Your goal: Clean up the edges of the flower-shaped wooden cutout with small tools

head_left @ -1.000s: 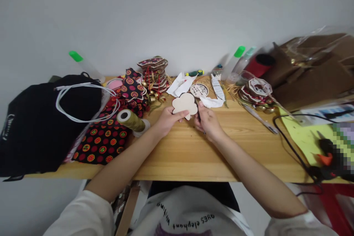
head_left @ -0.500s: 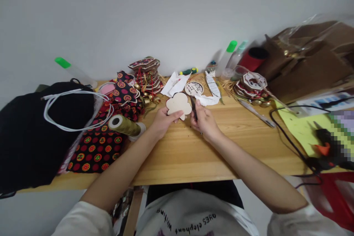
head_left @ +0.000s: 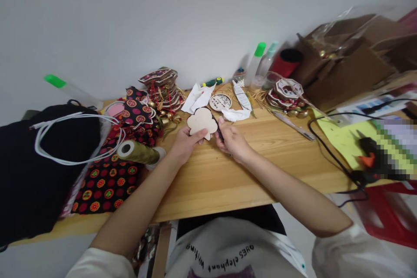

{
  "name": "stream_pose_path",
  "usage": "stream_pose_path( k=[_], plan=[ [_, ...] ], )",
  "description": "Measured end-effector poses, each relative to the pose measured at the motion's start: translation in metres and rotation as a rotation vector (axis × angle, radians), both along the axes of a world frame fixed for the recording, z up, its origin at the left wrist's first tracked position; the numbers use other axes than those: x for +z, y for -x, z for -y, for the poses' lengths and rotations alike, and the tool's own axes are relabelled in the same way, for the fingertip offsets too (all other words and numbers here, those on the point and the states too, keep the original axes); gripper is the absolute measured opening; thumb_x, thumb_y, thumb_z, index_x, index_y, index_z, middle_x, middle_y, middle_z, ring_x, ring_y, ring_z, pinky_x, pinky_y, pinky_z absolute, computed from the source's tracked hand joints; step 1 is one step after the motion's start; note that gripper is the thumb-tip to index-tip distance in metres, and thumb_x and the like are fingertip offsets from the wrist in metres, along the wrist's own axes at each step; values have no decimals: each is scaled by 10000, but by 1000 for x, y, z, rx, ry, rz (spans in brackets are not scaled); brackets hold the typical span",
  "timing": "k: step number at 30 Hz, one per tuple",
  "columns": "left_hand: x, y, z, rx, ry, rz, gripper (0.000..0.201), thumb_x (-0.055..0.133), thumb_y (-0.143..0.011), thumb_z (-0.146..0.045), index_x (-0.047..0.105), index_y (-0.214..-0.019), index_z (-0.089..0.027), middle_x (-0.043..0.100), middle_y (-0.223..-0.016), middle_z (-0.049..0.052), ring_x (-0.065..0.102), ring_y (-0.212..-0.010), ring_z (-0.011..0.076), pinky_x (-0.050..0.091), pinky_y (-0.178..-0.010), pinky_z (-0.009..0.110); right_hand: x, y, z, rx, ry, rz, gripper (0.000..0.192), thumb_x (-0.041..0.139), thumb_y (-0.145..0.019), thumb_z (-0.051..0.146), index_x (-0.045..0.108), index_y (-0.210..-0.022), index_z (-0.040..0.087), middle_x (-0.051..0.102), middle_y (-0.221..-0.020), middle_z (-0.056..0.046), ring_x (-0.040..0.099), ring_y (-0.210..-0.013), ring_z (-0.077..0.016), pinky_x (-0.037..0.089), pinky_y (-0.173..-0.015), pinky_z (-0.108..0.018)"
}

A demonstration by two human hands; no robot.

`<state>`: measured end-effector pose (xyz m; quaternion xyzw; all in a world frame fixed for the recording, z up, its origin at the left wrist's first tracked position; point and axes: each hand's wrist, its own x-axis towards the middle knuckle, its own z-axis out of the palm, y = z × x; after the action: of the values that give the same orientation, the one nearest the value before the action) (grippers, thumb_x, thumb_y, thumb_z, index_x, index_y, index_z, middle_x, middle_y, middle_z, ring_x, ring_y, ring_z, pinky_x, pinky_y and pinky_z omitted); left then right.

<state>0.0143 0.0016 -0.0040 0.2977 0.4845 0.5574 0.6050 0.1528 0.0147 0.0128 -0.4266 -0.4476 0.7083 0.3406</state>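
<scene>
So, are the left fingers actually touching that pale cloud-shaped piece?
Touching. The head view shows it: the left fingers hold the pale cloud-shaped piece by its lower edge, with the thumb lying across its face.

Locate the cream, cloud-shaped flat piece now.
In the head view, the cream, cloud-shaped flat piece is near the middle, in the person's left hand, beside the right hand and just below the creased white paper.
</scene>
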Motion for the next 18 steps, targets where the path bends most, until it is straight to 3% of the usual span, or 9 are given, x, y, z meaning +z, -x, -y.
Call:
stream_pose_path(
  k=[18],
  plan=[
    [2, 0, 1, -12, 0, -22, 358, 848, -420, -273, 654, -685, -130, 632, -611, -8, 474, -493, 47, 331, -448, 187, 4, 0, 0, 2, -3, -10, 522, 332, -860, 593, 395, -548, 180, 296, -287, 85, 183, -253, -24, 133, -279, -151]
  ],
)
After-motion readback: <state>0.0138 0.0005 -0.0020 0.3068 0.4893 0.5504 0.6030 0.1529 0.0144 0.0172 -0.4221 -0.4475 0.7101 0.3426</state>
